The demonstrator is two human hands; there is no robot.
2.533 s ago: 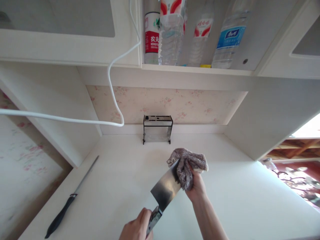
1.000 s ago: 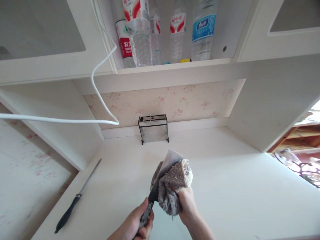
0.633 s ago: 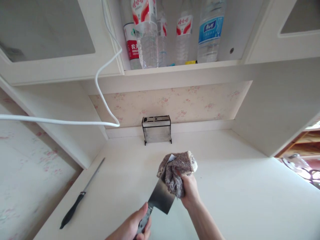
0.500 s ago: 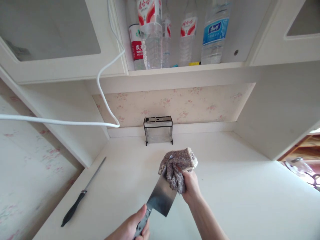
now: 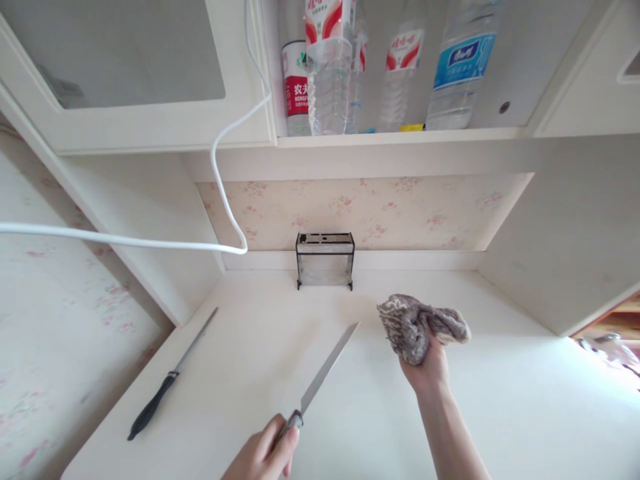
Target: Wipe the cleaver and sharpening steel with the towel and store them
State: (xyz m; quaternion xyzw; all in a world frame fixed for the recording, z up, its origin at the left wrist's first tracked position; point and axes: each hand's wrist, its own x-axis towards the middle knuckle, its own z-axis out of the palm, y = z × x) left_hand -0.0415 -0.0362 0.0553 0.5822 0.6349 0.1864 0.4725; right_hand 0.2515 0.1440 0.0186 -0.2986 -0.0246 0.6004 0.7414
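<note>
Gripping the knife (image 5: pixel 319 381) by its handle above the bench (image 5: pixel 500 387) with curled fingers of the left hand (image 5: pixel 265 448); clutching the bunched cloth (image 5: pixel 407 327) with the right hand's (image 5: pixel 429 370) fingers, (clearly) not touching the blade; probably being midway, setting down neither yet.

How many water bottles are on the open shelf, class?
5, left to right: Nongfu bottle, foreground red-labelled bottle, partly hidden bottle behind it, Wahaha bottle, blue-labelled bottle. Others may be hidden.
</note>
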